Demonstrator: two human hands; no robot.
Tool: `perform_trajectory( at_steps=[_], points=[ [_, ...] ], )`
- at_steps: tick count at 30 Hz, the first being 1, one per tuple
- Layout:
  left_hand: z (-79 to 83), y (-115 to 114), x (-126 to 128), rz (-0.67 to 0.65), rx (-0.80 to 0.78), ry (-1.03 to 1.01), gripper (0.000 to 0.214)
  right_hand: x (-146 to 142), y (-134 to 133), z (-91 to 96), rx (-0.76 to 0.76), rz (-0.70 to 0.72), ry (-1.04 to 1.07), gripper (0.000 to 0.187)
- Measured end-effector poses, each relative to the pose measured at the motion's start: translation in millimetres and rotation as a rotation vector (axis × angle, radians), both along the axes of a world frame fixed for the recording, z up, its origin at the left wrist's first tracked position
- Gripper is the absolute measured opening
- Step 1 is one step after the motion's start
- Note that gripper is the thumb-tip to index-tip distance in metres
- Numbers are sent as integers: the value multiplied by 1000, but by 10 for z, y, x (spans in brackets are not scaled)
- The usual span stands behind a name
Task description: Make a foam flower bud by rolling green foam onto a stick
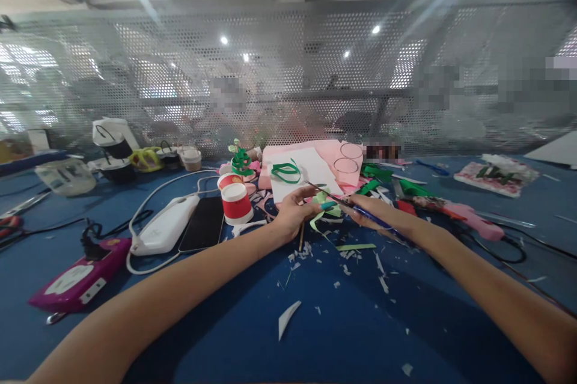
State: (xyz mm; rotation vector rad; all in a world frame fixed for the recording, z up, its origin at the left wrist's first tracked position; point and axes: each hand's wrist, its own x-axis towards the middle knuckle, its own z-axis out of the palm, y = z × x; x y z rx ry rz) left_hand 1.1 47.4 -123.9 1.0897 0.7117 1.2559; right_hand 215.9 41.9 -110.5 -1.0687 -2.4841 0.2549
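Observation:
My left hand (295, 211) is closed, its fingers pinched on light green paper (322, 198). Strips of that paper curl out past the fingertips and hang below them. A thin brown stick (302, 237) points down under this hand; whether the fingers hold it I cannot tell. My right hand (370, 211) grips a pair of scissors (374, 217) with dark blue handles. The blades reach left, over and beside the light green paper. Behind both hands, dark green paper strips (286, 172) lie looped on a white sheet (306, 161) over pink paper (311, 145).
Paper scraps (347, 270) litter the blue table. Left stand a red-and-white paper cup (237, 204), a black phone (202, 223), a white power bank (166, 225) and a purple power strip (81, 276). A pink glue gun (473, 220) lies right, near green paper (377, 172). Mesh screen (279, 71) behind.

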Motion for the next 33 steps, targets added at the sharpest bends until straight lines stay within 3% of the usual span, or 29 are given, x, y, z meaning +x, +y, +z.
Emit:
perform_trajectory(
  at_steps=[14, 19, 33],
  points=[
    [-41, 11, -3, -29, 30, 30, 49, -17, 64, -76, -43, -1, 83, 32],
    [-21, -28, 29, -10, 77, 110, 33, -36, 21, -37, -29, 3, 64, 32],
    [8, -48, 16, -74, 45, 158, 37, 33, 79, -53, -2, 21, -11, 28]
  ],
)
